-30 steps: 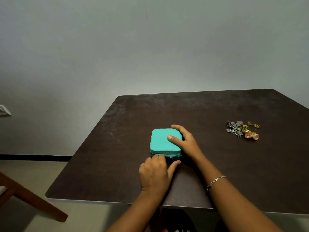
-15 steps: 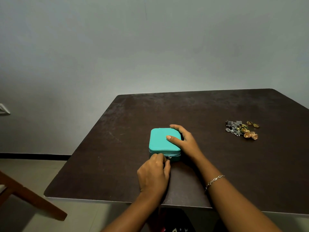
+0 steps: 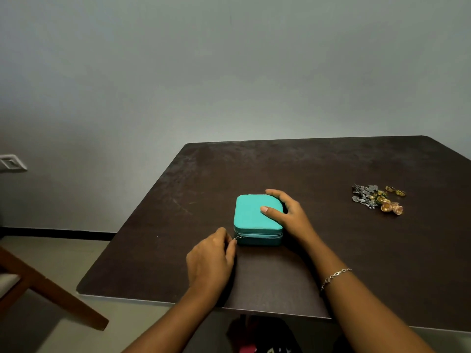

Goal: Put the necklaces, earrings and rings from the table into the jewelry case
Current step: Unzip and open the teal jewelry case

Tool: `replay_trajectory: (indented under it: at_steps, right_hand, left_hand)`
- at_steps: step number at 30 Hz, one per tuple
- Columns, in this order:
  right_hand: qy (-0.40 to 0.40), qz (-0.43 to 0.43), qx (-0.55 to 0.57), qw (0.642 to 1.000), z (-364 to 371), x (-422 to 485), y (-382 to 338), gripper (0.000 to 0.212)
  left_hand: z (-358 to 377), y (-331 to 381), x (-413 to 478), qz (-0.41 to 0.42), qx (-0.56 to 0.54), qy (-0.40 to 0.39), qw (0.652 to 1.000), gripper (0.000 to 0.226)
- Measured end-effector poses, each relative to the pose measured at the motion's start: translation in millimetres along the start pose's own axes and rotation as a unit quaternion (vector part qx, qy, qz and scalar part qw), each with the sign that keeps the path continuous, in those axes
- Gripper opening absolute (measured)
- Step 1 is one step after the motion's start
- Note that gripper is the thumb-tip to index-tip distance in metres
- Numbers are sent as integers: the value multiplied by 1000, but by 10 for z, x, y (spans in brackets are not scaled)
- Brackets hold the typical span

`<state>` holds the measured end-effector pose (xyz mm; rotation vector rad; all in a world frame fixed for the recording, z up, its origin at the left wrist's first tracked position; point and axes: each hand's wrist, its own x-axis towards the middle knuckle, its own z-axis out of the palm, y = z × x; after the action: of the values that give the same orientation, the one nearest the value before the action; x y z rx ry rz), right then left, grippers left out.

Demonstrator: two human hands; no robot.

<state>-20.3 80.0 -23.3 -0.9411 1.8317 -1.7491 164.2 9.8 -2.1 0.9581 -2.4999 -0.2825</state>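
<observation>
A small teal jewelry case (image 3: 251,215) lies closed on the dark table (image 3: 331,250), near its middle. My right hand (image 3: 286,215) grips the case's right side, thumb on the lid and fingers curled round the far right corner. My left hand (image 3: 212,258) pinches the metal zipper pull (image 3: 238,237) at the case's near left corner. A pile of jewelry (image 3: 377,198), dark silver pieces with gold earrings and rings, lies far to the right on the table.
A wooden chair leg (image 3: 51,289) slants across the floor at lower left. The table's near edge (image 3: 254,310) runs below my forearms. A grey wall stands behind the table. A bracelet (image 3: 335,276) is on my right wrist.
My left hand slid left along the case's front, taking the zipper pull from the front middle to the near left corner. My right hand stayed on the case.
</observation>
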Motion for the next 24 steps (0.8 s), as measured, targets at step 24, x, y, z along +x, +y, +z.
replay_trajectory:
  at_steps: [24]
  right_hand:
    - [-21, 19, 31, 999, 9, 23, 24, 53]
  left_hand:
    - [151, -133, 530, -62, -46, 31, 997, 15]
